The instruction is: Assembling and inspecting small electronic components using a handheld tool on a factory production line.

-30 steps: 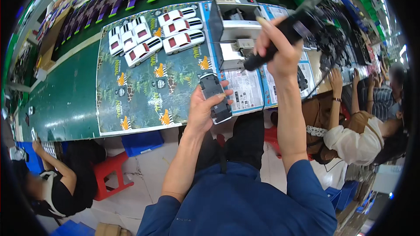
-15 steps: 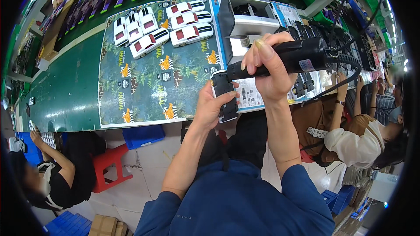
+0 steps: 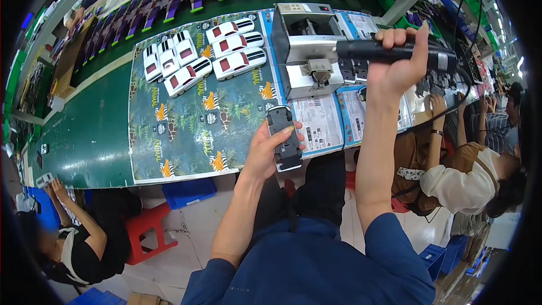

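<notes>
Fingers (image 3: 280,130) of the left hand (image 3: 265,155) curl around a dark toy-car chassis (image 3: 284,144), clamped along its sides, underside turned up, likely so its base faces the tool. It sits at the bench's near edge, just below a printed instruction sheet (image 3: 317,123).

Items, left to right:

- Seated co-worker (image 3: 79,243), lower left, on a red stool (image 3: 148,231), arm (image 3: 76,209) reaching up toward the green bench (image 3: 84,135).
- Jungle-print work mat (image 3: 186,130), bearing a cluster of finished white toy cars (image 3: 197,59) with red windows, parked side by side at its far end, apparently out of the working area.
- Blue bin (image 3: 189,191) beneath the bench edge.
- Grey boxed fixture (image 3: 307,48), centre, beyond the sheet.
- Right hand (image 3: 398,59), raised, fingers wrapped tight around a black powered screwdriver (image 3: 395,52) held level, its cable (image 3: 468,0) running upward, probably hung to carry the weight.
- Second co-worker (image 3: 468,175), seated at right, in a cream top.
</notes>
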The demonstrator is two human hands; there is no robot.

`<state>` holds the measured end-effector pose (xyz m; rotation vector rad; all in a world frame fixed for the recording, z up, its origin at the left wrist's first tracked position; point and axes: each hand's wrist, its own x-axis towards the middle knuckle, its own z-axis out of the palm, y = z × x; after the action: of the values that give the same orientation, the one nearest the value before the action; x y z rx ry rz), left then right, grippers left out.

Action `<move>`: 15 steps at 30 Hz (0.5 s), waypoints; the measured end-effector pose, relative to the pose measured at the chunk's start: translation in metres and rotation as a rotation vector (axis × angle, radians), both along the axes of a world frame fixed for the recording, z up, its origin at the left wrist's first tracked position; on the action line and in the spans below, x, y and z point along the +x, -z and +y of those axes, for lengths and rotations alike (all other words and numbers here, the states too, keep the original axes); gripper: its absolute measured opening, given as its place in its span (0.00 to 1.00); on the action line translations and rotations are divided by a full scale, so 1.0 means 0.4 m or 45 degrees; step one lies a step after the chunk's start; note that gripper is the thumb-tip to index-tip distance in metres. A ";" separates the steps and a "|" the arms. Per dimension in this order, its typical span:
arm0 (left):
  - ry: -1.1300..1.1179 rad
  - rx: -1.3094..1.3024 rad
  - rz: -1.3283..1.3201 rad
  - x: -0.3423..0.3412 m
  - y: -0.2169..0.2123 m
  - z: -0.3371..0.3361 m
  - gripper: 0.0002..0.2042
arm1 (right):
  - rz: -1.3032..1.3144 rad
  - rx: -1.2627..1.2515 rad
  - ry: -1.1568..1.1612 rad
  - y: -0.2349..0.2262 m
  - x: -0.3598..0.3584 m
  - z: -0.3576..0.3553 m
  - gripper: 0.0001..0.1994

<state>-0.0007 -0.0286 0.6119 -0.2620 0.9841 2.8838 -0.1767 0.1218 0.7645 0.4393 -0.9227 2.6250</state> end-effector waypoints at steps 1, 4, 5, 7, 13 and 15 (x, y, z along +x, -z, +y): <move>0.006 -0.004 0.005 0.002 0.000 -0.002 0.19 | -0.032 -0.057 0.030 -0.006 -0.033 0.010 0.13; 0.015 -0.027 0.019 0.002 0.000 -0.001 0.21 | -0.090 -0.128 0.176 -0.005 -0.114 0.034 0.14; 0.019 -0.031 0.021 0.002 0.002 -0.001 0.21 | -0.093 -0.134 0.208 0.006 -0.140 0.041 0.14; 0.029 -0.028 0.030 0.005 0.004 0.000 0.22 | -0.139 -0.135 0.196 0.031 -0.169 0.049 0.14; -0.002 -0.081 0.035 0.024 -0.010 0.007 0.18 | -0.143 0.036 -0.001 0.060 -0.184 0.083 0.15; 0.022 -0.044 0.018 0.041 -0.015 0.007 0.17 | -0.168 0.139 -0.045 0.084 -0.118 0.092 0.16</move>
<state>0.0159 -0.0258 0.6180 -0.2352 1.0345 2.8591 -0.2238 0.1587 0.7309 0.3137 -1.1138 2.6709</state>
